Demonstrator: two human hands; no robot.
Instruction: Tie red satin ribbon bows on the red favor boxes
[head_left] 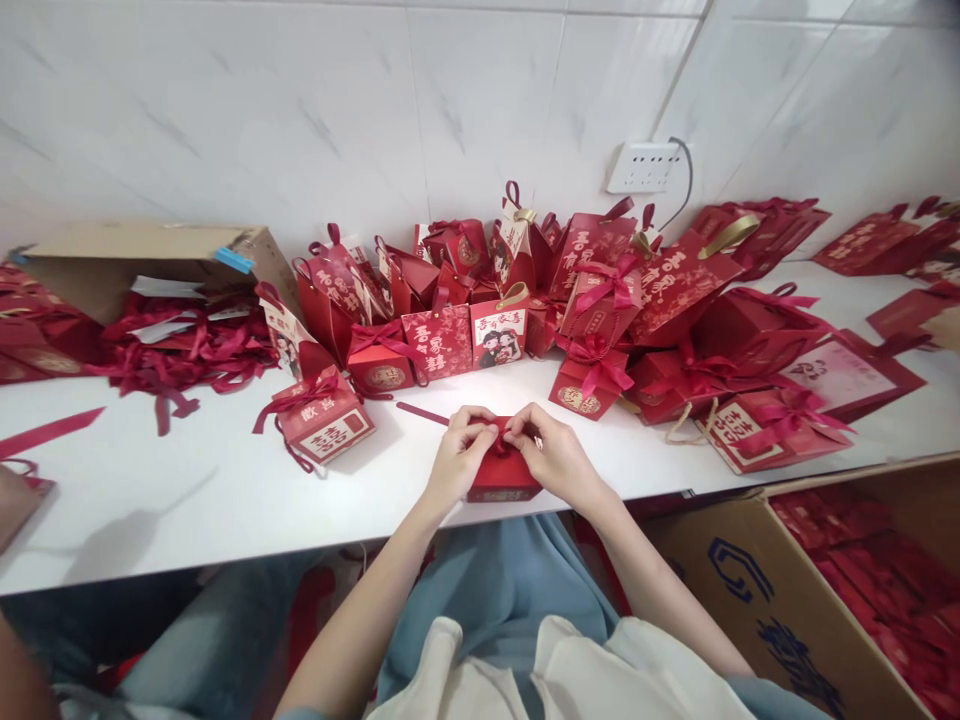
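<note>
A small red gift box [504, 482] stands at the front edge of the white table, right before me. My left hand [466, 450] and my right hand [551, 450] meet over its top, fingertips pinched on the dark red ribbon [501, 440] there. The knot or loop between the fingers is partly hidden. One ribbon tail [421, 413] stretches out to the left across the table. Left of my hands sits a finished-looking red box with a bow [324, 425]; to the right stands another bowed box [589, 383].
Many red gift boxes [439, 340] crowd the back along the tiled wall. An open carton [150, 245] with ribbons stands at the left, a large carton [739, 560] of red boxes at the lower right. A socket strip [643, 168] hangs above. Another person's leg [217, 630] shows lower left.
</note>
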